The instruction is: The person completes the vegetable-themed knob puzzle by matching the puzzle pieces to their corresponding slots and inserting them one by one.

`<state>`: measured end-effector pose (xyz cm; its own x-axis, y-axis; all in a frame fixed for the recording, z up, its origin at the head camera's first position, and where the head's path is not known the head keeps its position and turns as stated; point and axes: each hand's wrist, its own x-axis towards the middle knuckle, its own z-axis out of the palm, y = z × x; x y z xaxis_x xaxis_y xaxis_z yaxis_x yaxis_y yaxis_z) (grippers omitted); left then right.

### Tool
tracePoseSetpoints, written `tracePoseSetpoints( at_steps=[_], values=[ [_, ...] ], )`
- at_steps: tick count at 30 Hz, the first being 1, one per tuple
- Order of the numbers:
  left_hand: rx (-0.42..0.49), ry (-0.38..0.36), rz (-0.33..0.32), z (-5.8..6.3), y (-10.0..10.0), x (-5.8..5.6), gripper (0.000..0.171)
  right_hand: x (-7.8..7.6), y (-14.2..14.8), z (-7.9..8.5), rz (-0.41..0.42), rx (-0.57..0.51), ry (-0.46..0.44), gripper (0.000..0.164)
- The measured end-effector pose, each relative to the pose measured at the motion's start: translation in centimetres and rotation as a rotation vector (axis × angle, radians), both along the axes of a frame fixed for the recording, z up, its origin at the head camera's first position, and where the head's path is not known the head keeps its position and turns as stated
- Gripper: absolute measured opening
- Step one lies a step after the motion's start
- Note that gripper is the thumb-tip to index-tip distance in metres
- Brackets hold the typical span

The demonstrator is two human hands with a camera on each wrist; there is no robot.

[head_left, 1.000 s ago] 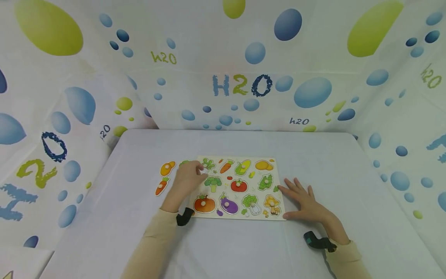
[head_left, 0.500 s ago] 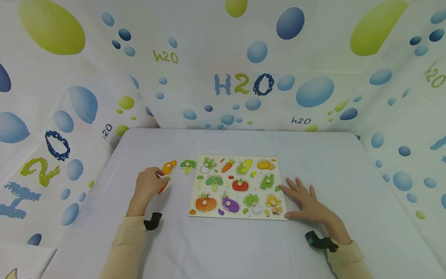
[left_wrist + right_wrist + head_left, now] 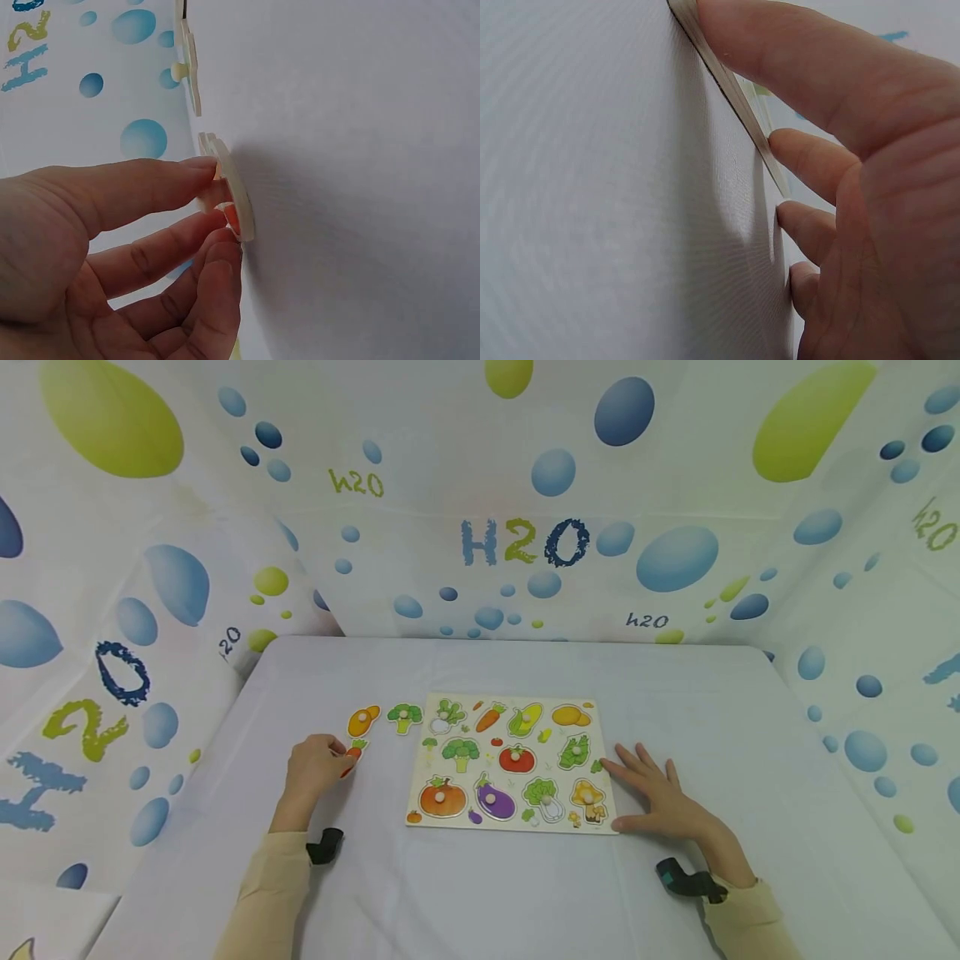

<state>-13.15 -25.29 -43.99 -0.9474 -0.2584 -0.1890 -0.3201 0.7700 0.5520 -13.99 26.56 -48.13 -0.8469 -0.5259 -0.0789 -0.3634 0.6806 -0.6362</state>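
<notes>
My left hand (image 3: 311,772) pinches a carrot puzzle piece (image 3: 354,755) between thumb and fingers, left of the puzzle board. In the left wrist view this carrot piece (image 3: 241,202) stands on edge beside the fingertips, its face partly hidden. A potato piece (image 3: 363,721) lies just beyond it, with a broccoli piece (image 3: 406,718) to the right. The pale vegetable puzzle board (image 3: 480,818) lies flat on the table. My right hand (image 3: 660,797) rests with spread fingers at the board's right edge; the right wrist view has the thumb (image 3: 780,45) against that edge.
Knobbed pieces such as the pumpkin (image 3: 442,797), eggplant (image 3: 495,799) and tomato (image 3: 517,759) sit in the board. Its carrot, broccoli and potato pictures show no knobs. The white-covered table (image 3: 525,893) meets a patterned cloth backdrop (image 3: 420,560) on its far side.
My left hand has left the radish at the board's upper left corner and moved left to the carrot piece, which it now pinches. The right hand stays at the board's edge.
</notes>
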Motion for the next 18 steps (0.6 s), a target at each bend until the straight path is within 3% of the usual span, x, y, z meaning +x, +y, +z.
tracePoseSetpoints(
  at_steps=[18],
  values=[
    [-0.010,0.066,0.002,-0.64,0.24,-0.01,0.015,-0.01,-0.08,-0.05,-0.013,0.028,-0.006,0.089]
  ],
)
